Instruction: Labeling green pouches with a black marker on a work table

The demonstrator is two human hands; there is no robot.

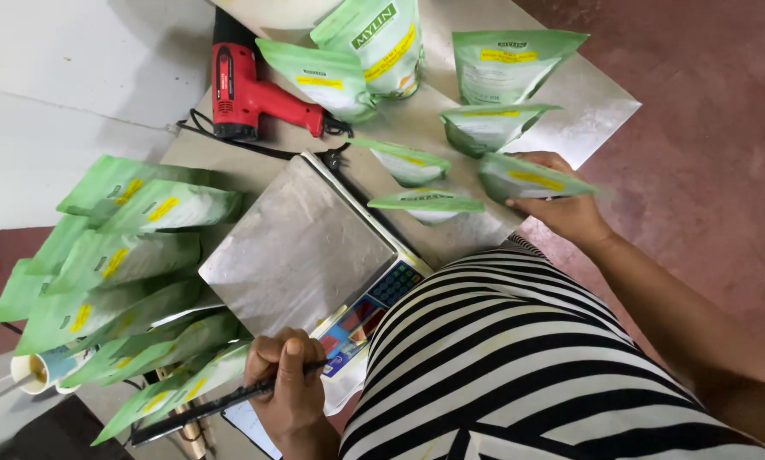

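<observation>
Green pouches around a steel weighing scale (pixel 301 251), seen from above.

Big pile of green pouches (pixel 127 281) lying at the left of the scale; red heat gun (pixel 246 89) behind it. Right hand (pixel 561 204) closed around one green pouch (pixel 531 179), just beside the standing pouches (pixel 493 94). Left hand (pixel 288 388) clenched on a thin black tool (pixel 203 409), near the scale's keypad (pixel 369 311).

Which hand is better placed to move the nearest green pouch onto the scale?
Probably the right hand: it already grips a green pouch beside the scale platform. The left hand is occupied holding a black pen.
</observation>
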